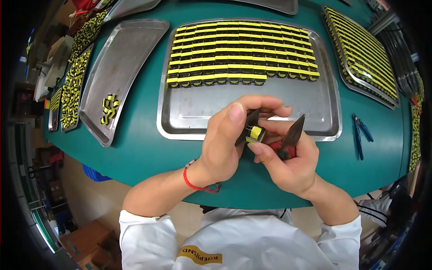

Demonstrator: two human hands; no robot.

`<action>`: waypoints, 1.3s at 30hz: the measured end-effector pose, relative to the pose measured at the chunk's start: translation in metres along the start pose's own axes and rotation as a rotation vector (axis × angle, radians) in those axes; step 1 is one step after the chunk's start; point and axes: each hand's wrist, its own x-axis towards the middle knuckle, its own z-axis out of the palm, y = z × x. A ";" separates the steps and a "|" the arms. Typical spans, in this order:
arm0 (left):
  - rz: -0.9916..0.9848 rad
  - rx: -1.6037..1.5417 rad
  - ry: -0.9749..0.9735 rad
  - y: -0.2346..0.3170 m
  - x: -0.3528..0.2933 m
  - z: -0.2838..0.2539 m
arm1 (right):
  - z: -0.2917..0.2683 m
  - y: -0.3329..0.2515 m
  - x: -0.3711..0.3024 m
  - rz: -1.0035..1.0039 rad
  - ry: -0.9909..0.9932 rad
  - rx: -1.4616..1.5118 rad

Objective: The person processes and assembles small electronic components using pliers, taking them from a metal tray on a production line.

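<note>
Holding a red-handled tool [294,130] in curled right hand [294,168], with small yellow-and-black part [256,133] at its thumb tip, just beside half-curled left hand [219,146]; cannot tell the latter's grip.

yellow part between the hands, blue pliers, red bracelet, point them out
Yellow part [256,132]: head view, on its yellow face
Blue pliers [358,131]: head view, on a handle
Red bracelet [188,182]: head view, on the band
</note>
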 end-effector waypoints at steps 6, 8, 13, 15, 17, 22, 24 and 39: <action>-0.015 0.045 -0.033 0.002 0.001 0.003 | -0.003 -0.003 -0.001 0.052 0.012 0.024; -0.019 0.038 -0.027 0.002 0.002 0.003 | -0.004 -0.002 0.000 0.056 0.023 0.023; -0.025 0.094 -0.030 -0.001 0.006 0.000 | -0.006 -0.001 0.004 0.038 -0.039 -0.031; -0.034 0.098 -0.027 0.000 0.006 0.001 | -0.005 -0.001 0.004 0.031 -0.027 -0.036; -0.030 0.111 -0.023 0.002 0.006 0.001 | -0.004 -0.002 0.006 0.009 -0.017 -0.040; -0.130 -0.012 0.064 0.001 0.007 0.003 | 0.005 -0.010 0.013 0.118 0.066 -0.024; -0.268 -0.307 0.098 0.003 0.006 0.006 | -0.003 -0.015 0.013 0.267 0.025 -0.024; -0.401 -0.763 0.250 0.016 0.012 0.013 | -0.022 -0.026 0.033 -0.156 -0.082 -0.420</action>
